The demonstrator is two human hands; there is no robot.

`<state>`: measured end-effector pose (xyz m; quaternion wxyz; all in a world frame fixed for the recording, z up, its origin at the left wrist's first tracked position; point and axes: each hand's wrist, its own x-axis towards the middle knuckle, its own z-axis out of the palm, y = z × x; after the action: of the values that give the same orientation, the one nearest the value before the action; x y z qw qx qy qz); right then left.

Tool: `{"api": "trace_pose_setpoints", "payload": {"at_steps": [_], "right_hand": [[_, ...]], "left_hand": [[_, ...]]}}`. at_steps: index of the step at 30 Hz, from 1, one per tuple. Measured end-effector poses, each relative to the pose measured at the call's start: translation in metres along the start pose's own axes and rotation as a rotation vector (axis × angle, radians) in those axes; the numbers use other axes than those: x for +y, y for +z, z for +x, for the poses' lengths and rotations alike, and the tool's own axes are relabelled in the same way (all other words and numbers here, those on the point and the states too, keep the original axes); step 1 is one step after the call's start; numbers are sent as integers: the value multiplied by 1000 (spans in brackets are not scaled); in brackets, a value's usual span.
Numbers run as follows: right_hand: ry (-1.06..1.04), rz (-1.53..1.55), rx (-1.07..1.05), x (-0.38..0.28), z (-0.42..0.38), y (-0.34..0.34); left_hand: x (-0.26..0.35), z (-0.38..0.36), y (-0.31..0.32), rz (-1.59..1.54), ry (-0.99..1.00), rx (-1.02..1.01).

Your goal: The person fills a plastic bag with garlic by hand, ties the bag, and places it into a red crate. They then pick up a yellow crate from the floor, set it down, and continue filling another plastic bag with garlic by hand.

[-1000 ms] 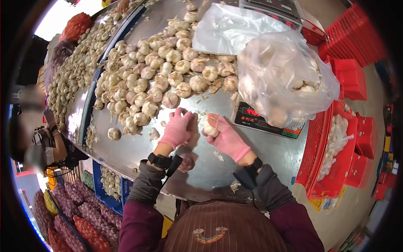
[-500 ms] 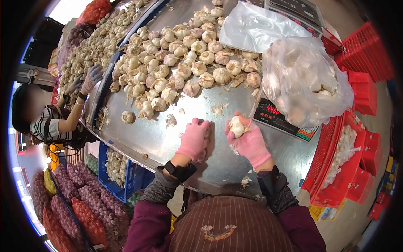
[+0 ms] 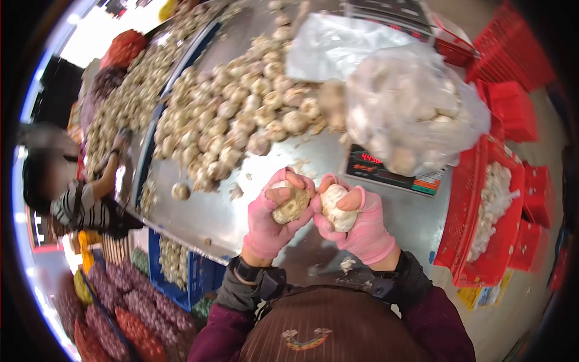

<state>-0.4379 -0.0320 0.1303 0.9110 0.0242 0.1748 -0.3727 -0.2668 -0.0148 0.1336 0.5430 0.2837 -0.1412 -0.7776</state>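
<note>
Both hands wear pink gloves and meet above the front of the metal table (image 3: 199, 220). My left hand (image 3: 265, 226) is closed around a garlic bulb (image 3: 292, 204), whose root side faces up. In my right hand (image 3: 368, 232) sits a whiter garlic bulb (image 3: 339, 208), thumb across its side. The fingers of the two hands nearly touch. Beyond them lies a large heap of garlic bulbs (image 3: 229, 114). A clear plastic bag full of garlic (image 3: 416, 108) rests on a scale (image 3: 392, 172) with a lit red display, to the right of the hands.
An empty-looking plastic bag (image 3: 344, 45) lies near a second scale (image 3: 392, 15). Red crates (image 3: 443, 241) stand along the right side, one holding pale garlic pieces. At left, a co-worker (image 3: 81, 196) stands by another garlic heap (image 3: 123, 102). Net sacks (image 3: 139, 308) and a blue crate (image 3: 190, 277) are below.
My left hand has risen from the tabletop and now holds a garlic bulb. My right hand, still holding its bulb, has moved left and toward me. The view has shifted slightly.
</note>
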Motion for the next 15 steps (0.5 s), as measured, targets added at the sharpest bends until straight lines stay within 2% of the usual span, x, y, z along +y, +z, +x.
{"api": "trace_pose_setpoints", "payload": {"at_steps": [2, 3, 4, 5, 7, 8, 9, 10, 11, 12, 14, 15], "right_hand": [[-64, -125, -10, -29, -21, 14], [-286, -323, -35, -47, -30, 21], [-460, -409, -40, -74, -38, 29], [-824, -1062, 219, -96, -49, 45], [-1008, -276, 205, -174, -33, 45], [-1051, -378, 136, -222, -20, 21], [-1091, -480, 68, -256, -15, 1], [-1108, -484, 344, -248, -22, 18], [-1110, -471, 622, -237, -30, 33], [-1137, -466, 613, -245, -29, 14], [-1232, -1088, 636, -266, -11, -41], [-1235, -1078, 642, -267, -12, -45]], "left_hand": [[0, 20, 51, 236, -5, 68], [1, 33, 74, 277, 2, -28], [-5, 53, 95, 366, 138, -206], [-15, 81, 117, 365, 126, -233], [-39, 140, 172, 632, 583, -333], [-55, 162, 191, 657, 676, -546], [-66, 212, 190, 53, 88, -981], [-81, 229, 192, 184, 28, -757], [-86, 214, 201, 758, 302, -451], [-93, 223, 195, 885, 325, -413], [-99, 244, 168, 1019, 351, -383], [-96, 245, 149, 1422, 520, -421]]}}
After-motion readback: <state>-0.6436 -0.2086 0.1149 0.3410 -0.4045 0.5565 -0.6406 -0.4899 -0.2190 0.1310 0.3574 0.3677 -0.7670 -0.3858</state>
